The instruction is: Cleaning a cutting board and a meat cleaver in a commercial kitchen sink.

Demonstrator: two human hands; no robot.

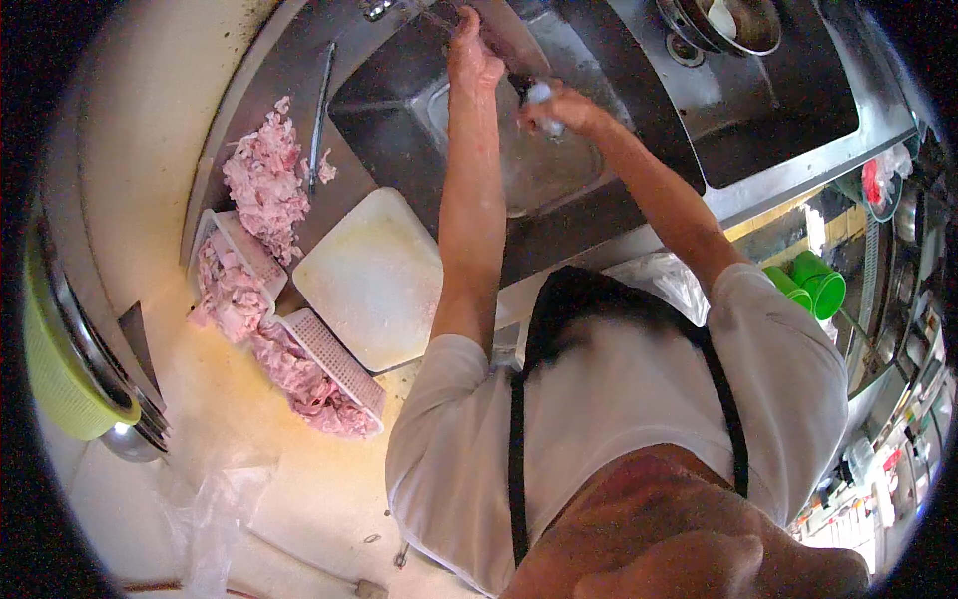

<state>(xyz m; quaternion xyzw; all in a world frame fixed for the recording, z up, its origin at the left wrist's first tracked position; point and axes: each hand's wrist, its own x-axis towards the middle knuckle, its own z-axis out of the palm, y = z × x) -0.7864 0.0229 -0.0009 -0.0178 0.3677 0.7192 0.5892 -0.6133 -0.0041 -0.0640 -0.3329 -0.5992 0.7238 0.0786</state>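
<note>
Over the steel sink basin point(516, 180), my right hand point(565, 111) grips the pale handle of a broad-bladed knife, probably a cleaver. Its blade point(513, 34) reaches up toward the top edge of the view and is partly cut off. My left hand point(475, 56) looks wet and is beside the blade, thumb pointing away from me; whether its fingers touch the metal is hidden. A metal faucet point(378, 9) shows at the top, with what looks like water running near my left hand. Left of my arm lies a stained white cutting board point(367, 284).
Raw meat pieces point(266, 180) are heaped on the steel counter by a slender metal tool point(322, 112). Two perforated white baskets point(337, 359) hold more meat. Metal pans point(756, 30) sit in the second basin. Green containers point(819, 284) stand right; a yellow-green colander point(67, 374) is far left.
</note>
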